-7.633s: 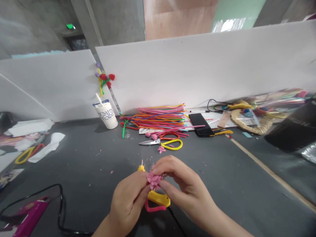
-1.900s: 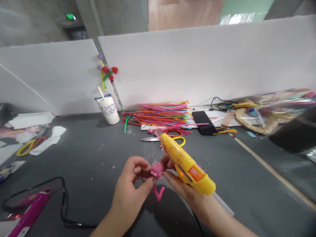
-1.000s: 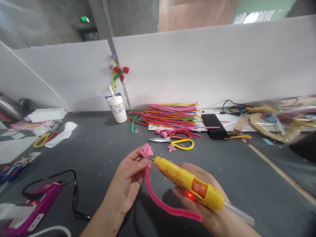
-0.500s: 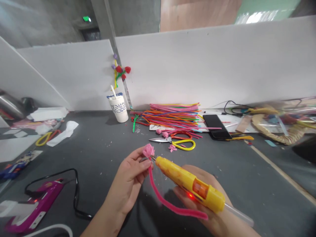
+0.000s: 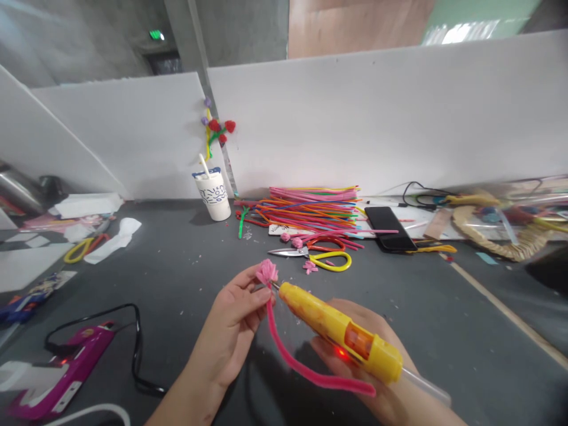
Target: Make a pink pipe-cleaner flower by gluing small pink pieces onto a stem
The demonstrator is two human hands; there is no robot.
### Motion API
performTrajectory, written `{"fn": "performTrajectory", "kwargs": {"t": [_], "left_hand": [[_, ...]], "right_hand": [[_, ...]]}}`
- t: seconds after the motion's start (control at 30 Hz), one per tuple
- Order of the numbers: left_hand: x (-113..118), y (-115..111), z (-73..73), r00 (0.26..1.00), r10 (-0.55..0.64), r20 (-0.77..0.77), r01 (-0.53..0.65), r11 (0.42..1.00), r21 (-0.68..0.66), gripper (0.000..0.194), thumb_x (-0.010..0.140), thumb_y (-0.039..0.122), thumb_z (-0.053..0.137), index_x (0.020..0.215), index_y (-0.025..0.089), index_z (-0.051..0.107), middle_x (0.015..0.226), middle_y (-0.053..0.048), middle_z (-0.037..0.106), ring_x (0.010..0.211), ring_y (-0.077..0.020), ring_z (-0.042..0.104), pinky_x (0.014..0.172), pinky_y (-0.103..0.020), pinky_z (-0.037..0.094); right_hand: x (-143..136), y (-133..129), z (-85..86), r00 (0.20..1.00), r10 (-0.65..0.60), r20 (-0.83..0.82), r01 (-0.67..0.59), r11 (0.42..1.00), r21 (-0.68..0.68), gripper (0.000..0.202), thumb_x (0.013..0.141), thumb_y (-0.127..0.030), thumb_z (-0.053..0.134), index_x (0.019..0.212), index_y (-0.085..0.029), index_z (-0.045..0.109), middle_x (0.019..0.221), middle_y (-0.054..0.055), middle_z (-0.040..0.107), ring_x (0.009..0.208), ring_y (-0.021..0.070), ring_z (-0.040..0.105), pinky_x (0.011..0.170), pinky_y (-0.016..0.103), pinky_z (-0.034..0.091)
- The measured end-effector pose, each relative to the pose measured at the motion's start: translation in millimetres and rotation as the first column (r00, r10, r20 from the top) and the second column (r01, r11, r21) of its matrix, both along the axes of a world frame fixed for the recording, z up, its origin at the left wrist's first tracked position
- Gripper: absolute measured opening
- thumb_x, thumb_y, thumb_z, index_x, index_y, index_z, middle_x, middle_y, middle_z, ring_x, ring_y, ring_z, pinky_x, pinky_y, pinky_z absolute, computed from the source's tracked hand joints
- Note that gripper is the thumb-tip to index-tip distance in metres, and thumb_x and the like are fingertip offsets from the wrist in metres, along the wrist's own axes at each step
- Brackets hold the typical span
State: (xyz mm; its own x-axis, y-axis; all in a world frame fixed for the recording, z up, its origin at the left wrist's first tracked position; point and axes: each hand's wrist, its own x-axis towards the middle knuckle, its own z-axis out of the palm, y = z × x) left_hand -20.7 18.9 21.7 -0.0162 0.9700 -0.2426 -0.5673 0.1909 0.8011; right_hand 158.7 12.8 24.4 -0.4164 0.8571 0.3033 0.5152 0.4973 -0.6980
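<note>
Between its thumb and fingers, my left hand pinches a pink fuzzy flower at its base. From the flower a darker pink pipe cleaner hangs down and curves right. My right hand is closed round a yellow glue gun, with a red light glowing on its underside. The gun's metal tip is at the underside of the flower, beside my left fingertips. A clear glue stick sticks out of the gun's rear end.
Scissors with red and yellow handles lie beyond my hands, near small pink balls. Behind are a pile of pipe cleaners, a phone and a white cup. A magenta power strip is at left.
The glue gun's rear end has shifted very slightly left, while its tip stays at the flower's base. My left hand holds the flower as before.
</note>
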Motion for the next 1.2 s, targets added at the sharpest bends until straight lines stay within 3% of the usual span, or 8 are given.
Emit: {"fn": "performTrajectory", "kwargs": {"t": [0.2, 0.7, 0.93, 1.1, 1.2], "left_hand": [[0, 0, 0.0, 1.000, -0.016, 0.024, 0.016, 1.000, 0.027, 0.031, 0.066, 0.013, 0.081, 0.096, 0.018, 0.074, 0.083, -0.001, 0.072, 0.064, -0.0087, 0.062, 0.063, -0.016, 0.052], [-2, 2, -2.8, 0.996, -0.033, 0.083, 0.030, 0.999, 0.031, 0.027, 0.069, 0.011, 0.078, 0.095, 0.017, 0.074, 0.069, 0.003, 0.066, 0.056, -0.0062, 0.055, 0.054, -0.012, 0.047], [-6, 1, -3.4, 0.997, 0.056, 0.043, -0.059, 0.996, 0.065, 0.035, 0.065, 0.010, 0.081, 0.099, 0.017, 0.074, 0.080, 0.001, 0.069, 0.059, -0.0052, 0.060, 0.059, -0.012, 0.051], [-14, 5, 2.4, 0.998, 0.062, 0.022, -0.064, 0.993, 0.098, 0.035, 0.064, 0.010, 0.082, 0.098, 0.015, 0.074, 0.076, 0.000, 0.067, 0.054, -0.0046, 0.056, 0.050, -0.010, 0.047], [-18, 8, 5.2, 0.996, 0.079, 0.033, -0.081, 0.992, 0.100, 0.035, 0.061, 0.010, 0.084, 0.095, 0.015, 0.075, 0.081, -0.002, 0.068, 0.056, -0.0046, 0.057, 0.049, -0.010, 0.048]], "right_hand": [[-1, 1, 1.9, 1.000, -0.003, -0.004, 0.004, 1.000, 0.017, 0.029, 0.082, -0.025, 0.046, 0.057, -0.022, 0.033, 0.052, -0.002, 0.045, 0.045, 0.0109, 0.039, 0.042, 0.023, 0.032], [-1, 2, -4.2, 0.998, -0.022, 0.050, 0.020, 0.999, 0.049, 0.029, 0.083, -0.028, 0.045, 0.058, -0.022, 0.032, 0.053, -0.002, 0.047, 0.045, 0.0110, 0.041, 0.043, 0.023, 0.031], [5, 4, -6.9, 0.999, -0.004, 0.050, 0.002, 0.999, 0.045, 0.025, 0.085, -0.025, 0.045, 0.061, -0.022, 0.040, 0.057, -0.001, 0.051, 0.047, 0.0121, 0.044, 0.046, 0.025, 0.032], [0, 9, -17.6, 0.960, -0.044, 0.276, 0.025, 0.997, 0.072, 0.010, 0.078, -0.020, 0.058, 0.071, -0.020, 0.051, 0.075, 0.003, 0.057, 0.068, 0.0185, 0.052, 0.062, 0.029, 0.040], [-9, 9, -34.0, 0.903, 0.017, 0.429, -0.029, 0.999, 0.021, 0.012, 0.075, -0.018, 0.066, 0.083, -0.018, 0.058, 0.089, 0.006, 0.060, 0.084, 0.0235, 0.054, 0.076, 0.036, 0.043]]}}
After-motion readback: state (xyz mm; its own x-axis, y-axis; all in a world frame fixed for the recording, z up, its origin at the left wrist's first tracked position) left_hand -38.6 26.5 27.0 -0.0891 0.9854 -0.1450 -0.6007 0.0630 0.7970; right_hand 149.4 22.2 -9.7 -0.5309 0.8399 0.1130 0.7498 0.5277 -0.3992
